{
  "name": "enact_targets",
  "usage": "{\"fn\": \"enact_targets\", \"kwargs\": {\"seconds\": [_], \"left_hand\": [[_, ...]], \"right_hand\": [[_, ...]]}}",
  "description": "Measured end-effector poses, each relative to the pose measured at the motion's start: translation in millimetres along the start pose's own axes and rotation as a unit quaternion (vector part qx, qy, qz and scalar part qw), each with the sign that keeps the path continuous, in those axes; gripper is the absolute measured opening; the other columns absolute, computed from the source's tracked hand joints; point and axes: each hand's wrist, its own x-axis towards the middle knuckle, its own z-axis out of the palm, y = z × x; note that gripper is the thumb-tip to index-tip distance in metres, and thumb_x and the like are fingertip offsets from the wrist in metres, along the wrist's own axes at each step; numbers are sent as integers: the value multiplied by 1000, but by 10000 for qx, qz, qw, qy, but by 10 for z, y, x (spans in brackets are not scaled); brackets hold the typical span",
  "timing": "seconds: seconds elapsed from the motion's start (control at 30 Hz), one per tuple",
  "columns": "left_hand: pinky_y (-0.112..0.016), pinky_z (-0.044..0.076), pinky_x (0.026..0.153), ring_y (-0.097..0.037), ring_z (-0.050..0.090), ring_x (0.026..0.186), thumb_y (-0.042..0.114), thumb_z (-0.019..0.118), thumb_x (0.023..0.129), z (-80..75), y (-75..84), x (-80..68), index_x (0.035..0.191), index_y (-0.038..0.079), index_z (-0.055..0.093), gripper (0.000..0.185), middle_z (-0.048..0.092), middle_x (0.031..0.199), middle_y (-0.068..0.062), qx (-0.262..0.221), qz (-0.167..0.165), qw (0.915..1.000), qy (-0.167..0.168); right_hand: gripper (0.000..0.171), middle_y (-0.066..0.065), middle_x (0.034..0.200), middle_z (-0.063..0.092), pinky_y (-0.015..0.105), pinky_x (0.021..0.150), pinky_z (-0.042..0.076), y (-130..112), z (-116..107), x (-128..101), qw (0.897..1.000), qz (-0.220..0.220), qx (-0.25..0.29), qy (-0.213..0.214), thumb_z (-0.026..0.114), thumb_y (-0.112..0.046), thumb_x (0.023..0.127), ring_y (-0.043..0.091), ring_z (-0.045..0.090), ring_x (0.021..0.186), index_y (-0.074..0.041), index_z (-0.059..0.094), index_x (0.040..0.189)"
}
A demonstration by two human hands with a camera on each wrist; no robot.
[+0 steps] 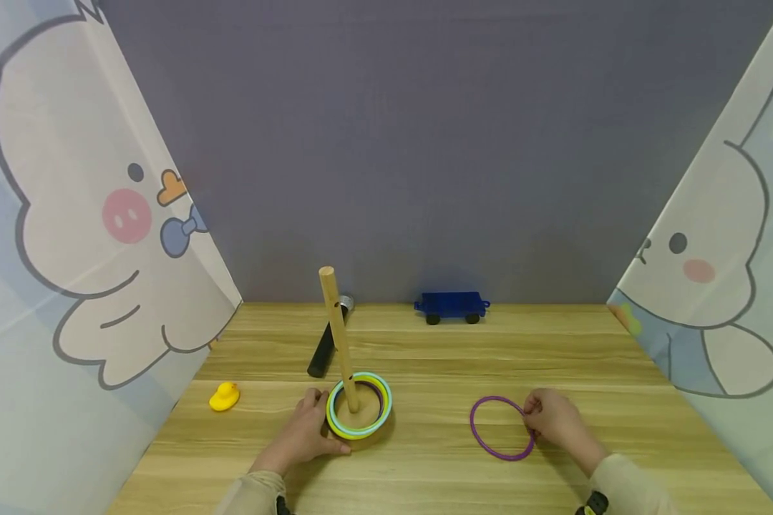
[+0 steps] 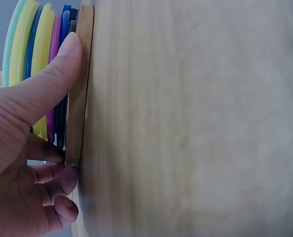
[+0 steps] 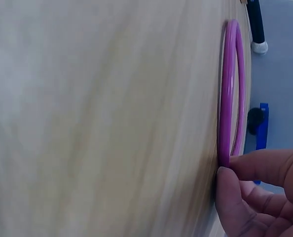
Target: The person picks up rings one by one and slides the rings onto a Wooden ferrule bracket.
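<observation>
A ring toss stand has a tall wooden peg [image 1: 336,329] and a round wooden base [image 2: 78,108]. Around the peg lies a pile of coloured rings [image 2: 40,49], with light blue uppermost, then yellow, dark blue and purple lower down. My left hand [image 1: 301,433] grips the base at its left side, the thumb along the near edge and the fingers round the far side. To the right, my right hand [image 1: 557,420] pinches the right edge of a purple ring [image 3: 227,94] between thumb and forefinger. The ring lies low over the table.
A yellow rubber duck [image 1: 225,397] sits at the left. Behind the peg lies a black-handled tool [image 1: 323,352] with a silvery head. The blue toy wagon [image 1: 452,305] stands by the grey back wall [image 1: 425,157]. Patterned cloth panels [image 1: 71,250] flank the wooden table [image 1: 425,357].
</observation>
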Motion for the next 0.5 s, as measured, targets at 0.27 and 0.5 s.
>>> {"fn": "enact_targets", "kwargs": {"seconds": [0.27, 0.5], "left_hand": [[-54, 42, 94, -37, 44, 112, 49, 90, 59, -1, 1, -4, 141, -12, 41, 114, 42, 122, -17, -86, -42, 9999, -56], [-54, 42, 95, -37, 44, 114, 51, 89, 59, 12, -24, 6, 141, -12, 41, 114, 42, 123, -17, -59, -34, 10000, -52]], "right_hand": [[12, 7, 66, 59, 31, 50, 53, -111, 94, -134, 9991, 312, 247, -167, 65, 10, 76, 19, 58, 54, 1, 60, 83], [9, 9, 69, 61, 33, 52, 55, -109, 124, -193, 9943, 129, 827, -662, 66, 9, 79, 19, 61, 56, 6, 64, 86]]}}
